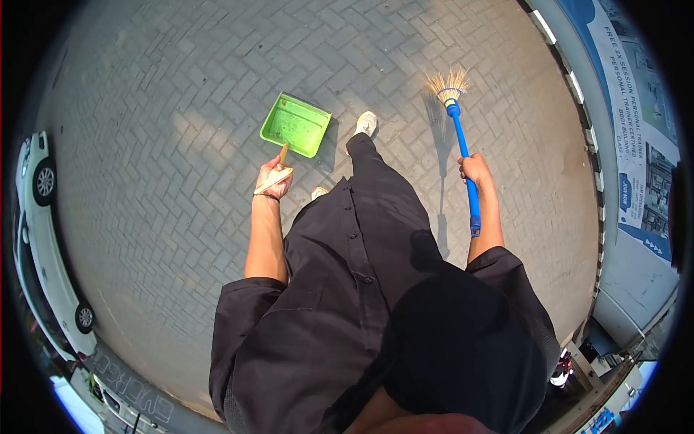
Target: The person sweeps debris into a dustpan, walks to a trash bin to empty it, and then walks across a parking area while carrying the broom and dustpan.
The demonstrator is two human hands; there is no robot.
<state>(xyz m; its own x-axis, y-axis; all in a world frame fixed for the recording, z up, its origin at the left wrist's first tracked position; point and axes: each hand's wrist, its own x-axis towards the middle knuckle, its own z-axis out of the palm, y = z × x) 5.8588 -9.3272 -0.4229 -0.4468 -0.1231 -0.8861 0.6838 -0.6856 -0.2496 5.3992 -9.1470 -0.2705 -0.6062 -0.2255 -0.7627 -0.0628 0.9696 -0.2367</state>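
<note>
The white and blue printed banner [627, 108] along the wall reads "FREE 2X SESSION PERSONAL TRAINER CERTIFIED". Further lines read "PERSONAL BUILDING" and "BODY CLASS". Its smaller print is too small to read.

A bright green plastic dustpan [296, 124] on a thin wooden handle hangs low over the grey brick paving, tray facing up. A blue-handled broom [460, 137] with straw-coloured bristles stands nearly upright, bristles fanned against the paving.

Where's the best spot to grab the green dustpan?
By its wooden handle, from the near end, where the left hand grips it now. The dustpan tray is wide and open, with thin walls, so the stick rising toward the person is the easy part to hold.
</note>
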